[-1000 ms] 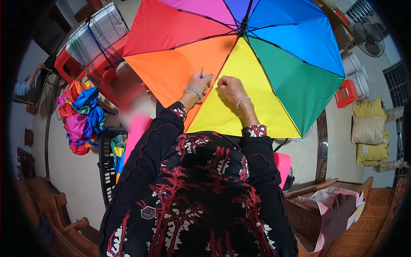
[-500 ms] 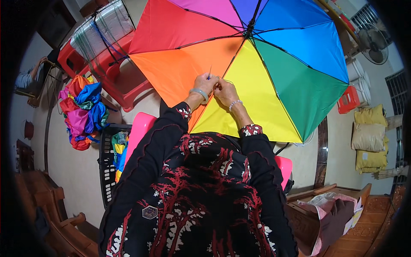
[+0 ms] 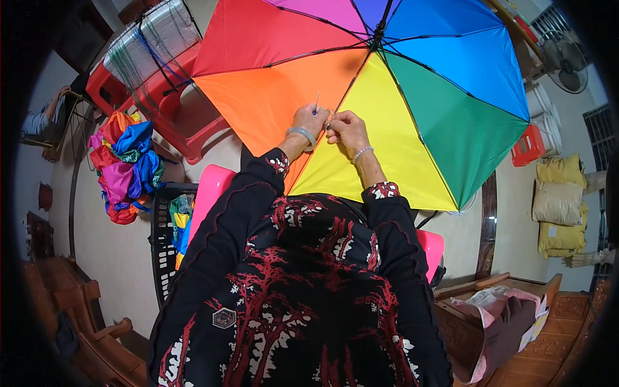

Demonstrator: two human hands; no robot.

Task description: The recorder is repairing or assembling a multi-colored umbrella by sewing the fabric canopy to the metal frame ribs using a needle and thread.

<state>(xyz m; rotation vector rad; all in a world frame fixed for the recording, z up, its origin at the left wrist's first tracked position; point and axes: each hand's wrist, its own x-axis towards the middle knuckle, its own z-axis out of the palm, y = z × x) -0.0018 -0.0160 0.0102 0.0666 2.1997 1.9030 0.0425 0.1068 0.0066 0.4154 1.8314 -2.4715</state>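
Note:
An opened rainbow umbrella [image 3: 412, 109] lies with its ribs and black shaft facing me, its orange and yellow panels closest. My left hand [image 3: 311, 122] is closed at the rib [image 3: 351, 84] along the orange-yellow seam. From its fingers sticks up a thin pointed metal tool [image 3: 316, 102] with a bit of blue at its base; its exact kind is unclear. Just right of it, over the yellow panel, my right hand [image 3: 349, 132] is pinched close to the same rib. Whatever its fingertips grip is too small to make out.
Folded colourful umbrellas [image 3: 126, 168] are heaped at the left, beside a black basket [image 3: 164, 248] with more cloth. A red stool [image 3: 187, 129] and a white foam box [image 3: 155, 45] stand at the far left. Yellow sacks [image 3: 558, 203] and a fan [image 3: 562, 61] are at the right.
My right hand has shifted slightly right and its fingers have drawn a little apart from the left hand. The left hand stays at the rib with the pointed tool.

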